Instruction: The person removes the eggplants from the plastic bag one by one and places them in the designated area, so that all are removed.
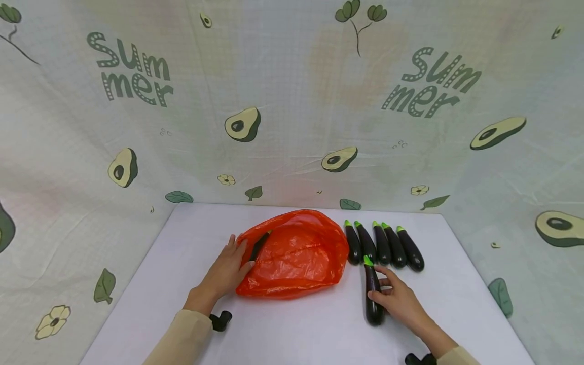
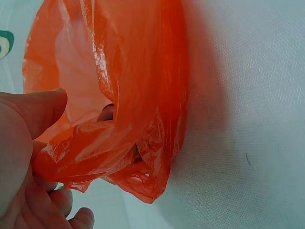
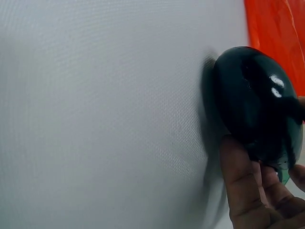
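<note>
A red plastic bag (image 1: 296, 258) lies with its mouth spread wide on the white table. My left hand (image 1: 228, 271) holds its left rim, thumb on the inner side and fingers outside; the left wrist view shows the bag's edge (image 2: 81, 152) between thumb and fingers. One dark eggplant (image 1: 260, 247) is inside the bag near that hand. To the right of the bag, my right hand (image 1: 401, 299) grips another eggplant (image 1: 373, 296) from its right side, green stem end pointing away from me. The right wrist view shows its glossy rounded end (image 3: 257, 105), with fingers beneath.
Several more eggplants (image 1: 382, 245) lie side by side right of the bag, green stems toward the back. A printed cloth (image 1: 292, 91) hangs behind the table (image 1: 301, 339) and along both its sides. Each wrist carries a small black device (image 1: 221, 321).
</note>
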The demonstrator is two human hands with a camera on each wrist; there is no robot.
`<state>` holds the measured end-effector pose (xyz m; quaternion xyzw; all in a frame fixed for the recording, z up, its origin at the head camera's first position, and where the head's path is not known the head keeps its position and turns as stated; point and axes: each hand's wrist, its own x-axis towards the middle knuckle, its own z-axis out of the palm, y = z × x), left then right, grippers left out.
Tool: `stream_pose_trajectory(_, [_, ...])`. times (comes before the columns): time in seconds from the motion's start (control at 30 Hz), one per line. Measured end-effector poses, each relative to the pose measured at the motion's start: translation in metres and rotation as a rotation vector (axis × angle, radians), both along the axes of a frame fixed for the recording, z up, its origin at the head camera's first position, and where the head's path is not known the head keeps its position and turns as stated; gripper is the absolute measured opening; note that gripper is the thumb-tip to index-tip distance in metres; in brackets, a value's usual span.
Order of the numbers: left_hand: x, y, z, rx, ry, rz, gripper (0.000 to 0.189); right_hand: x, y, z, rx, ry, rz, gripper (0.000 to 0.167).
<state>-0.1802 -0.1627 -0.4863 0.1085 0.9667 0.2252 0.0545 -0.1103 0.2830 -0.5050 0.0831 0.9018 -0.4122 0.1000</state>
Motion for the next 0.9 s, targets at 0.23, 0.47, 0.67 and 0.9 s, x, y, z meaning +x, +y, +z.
stream_pose_trajectory(0.23, [0.0013,-0.0002,0.0013,-0.005,0.012,0.000,0.077,-0.0018,0.0013,-0.0004,-0.017,-0.028,-0.004,0.080])
stream_pose_trajectory(0.47, [0.0017,-0.0003,0.0016,-0.006,0.009,0.006,0.077,-0.0045,0.0003,-0.0001,-0.002,-0.051,-0.001,0.080])
stream_pose_trajectory(0.67, [0.0021,0.0000,0.0001,-0.008,0.002,0.006,0.078,-0.0060,-0.0010,-0.0016,0.023,-0.058,0.003,0.079])
stream_pose_trajectory(0.9, [0.0022,0.0010,-0.0012,-0.001,0.009,0.007,0.077,-0.0088,-0.0015,-0.0026,0.037,-0.045,0.007,0.077])
